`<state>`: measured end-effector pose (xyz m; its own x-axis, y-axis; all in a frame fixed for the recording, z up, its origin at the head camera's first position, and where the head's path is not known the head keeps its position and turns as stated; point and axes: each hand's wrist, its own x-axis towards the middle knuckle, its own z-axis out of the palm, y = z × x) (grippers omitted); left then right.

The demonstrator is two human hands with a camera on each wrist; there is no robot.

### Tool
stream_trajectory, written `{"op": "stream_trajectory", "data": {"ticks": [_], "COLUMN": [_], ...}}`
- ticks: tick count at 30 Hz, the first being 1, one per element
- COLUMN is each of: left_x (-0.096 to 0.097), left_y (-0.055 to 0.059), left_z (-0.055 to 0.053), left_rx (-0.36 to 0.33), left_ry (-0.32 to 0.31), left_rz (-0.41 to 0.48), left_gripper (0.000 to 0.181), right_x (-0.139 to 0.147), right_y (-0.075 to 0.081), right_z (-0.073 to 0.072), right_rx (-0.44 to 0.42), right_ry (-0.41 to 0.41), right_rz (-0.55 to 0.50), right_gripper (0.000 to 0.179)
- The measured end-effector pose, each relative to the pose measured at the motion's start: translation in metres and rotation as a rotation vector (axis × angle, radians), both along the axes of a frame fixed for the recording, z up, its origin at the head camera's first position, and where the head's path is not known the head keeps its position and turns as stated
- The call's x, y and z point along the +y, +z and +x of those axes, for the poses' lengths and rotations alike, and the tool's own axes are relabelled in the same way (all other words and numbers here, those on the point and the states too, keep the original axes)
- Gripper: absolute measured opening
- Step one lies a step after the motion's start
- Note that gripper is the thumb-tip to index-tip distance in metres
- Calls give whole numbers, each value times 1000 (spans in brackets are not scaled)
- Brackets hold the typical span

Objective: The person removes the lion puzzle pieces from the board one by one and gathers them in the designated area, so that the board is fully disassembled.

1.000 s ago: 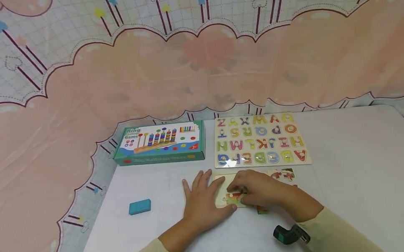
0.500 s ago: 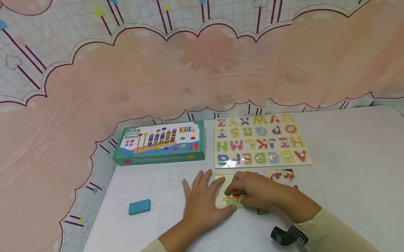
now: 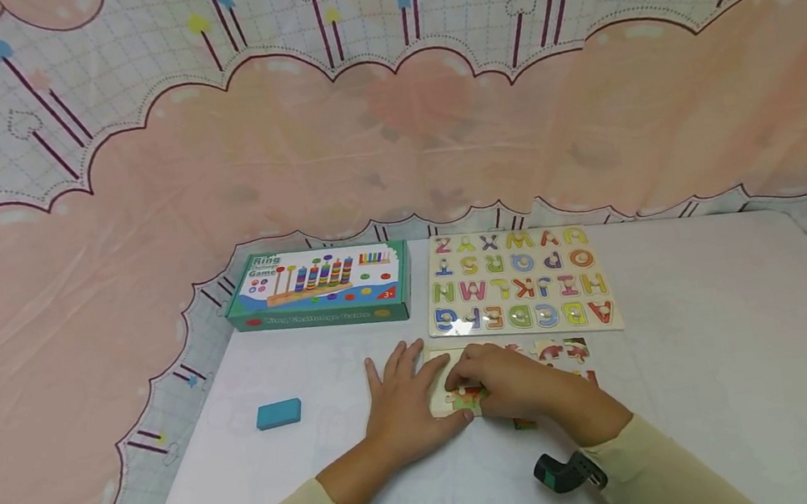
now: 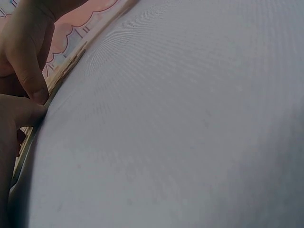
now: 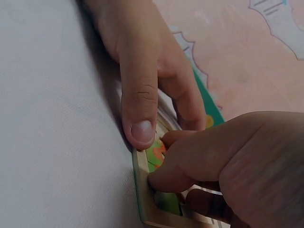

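A small wooden jigsaw tray (image 3: pixel 439 407) lies in front of the person, with green-and-orange jigsaw pieces (image 3: pixel 464 398) set in its lower left part. The left hand (image 3: pixel 406 407) rests spread along the tray's left side, its thumb at the near edge. Over the tray bends the right hand (image 3: pixel 513 381), its thumb and fingers pinching a jigsaw piece that they mostly hide. In the right wrist view, the right thumb (image 5: pixel 171 173) is down among the pieces inside the wooden rim (image 5: pixel 164 219). The left wrist view shows both hands meeting at the tray edge.
Behind the tray lies an alphabet board (image 3: pixel 521 284). A green ring game box (image 3: pixel 321 289) stands back left, and a blue block (image 3: pixel 279 413) sits at left. More picture pieces (image 3: pixel 577 348) show right of the hands; one loose piece (image 3: pixel 524 423) lies near the tray's front.
The right hand has slid slightly left across the tray, its forearm following. The left hand keeps its place on the tray's left side.
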<state>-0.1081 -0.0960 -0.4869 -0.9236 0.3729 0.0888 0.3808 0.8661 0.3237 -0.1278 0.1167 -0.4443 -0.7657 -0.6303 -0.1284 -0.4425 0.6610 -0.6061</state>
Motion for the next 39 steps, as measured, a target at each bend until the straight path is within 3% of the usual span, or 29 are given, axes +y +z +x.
{"op": "stream_trajectory", "data": {"ticks": [23, 39], "left_x": [1, 1], "left_y": [0, 1], "left_z": [1, 1], "left_rx": [-13, -6], "left_ry": [8, 5], "left_rz": [20, 18], "left_gripper": [82, 81], "right_x": [2, 5], "right_y": [-2, -5], "right_z": [2, 3], "right_rx": [-52, -21], "right_ry": [-35, -22], "right_rz": [-67, -50], "right_gripper": [39, 42]}}
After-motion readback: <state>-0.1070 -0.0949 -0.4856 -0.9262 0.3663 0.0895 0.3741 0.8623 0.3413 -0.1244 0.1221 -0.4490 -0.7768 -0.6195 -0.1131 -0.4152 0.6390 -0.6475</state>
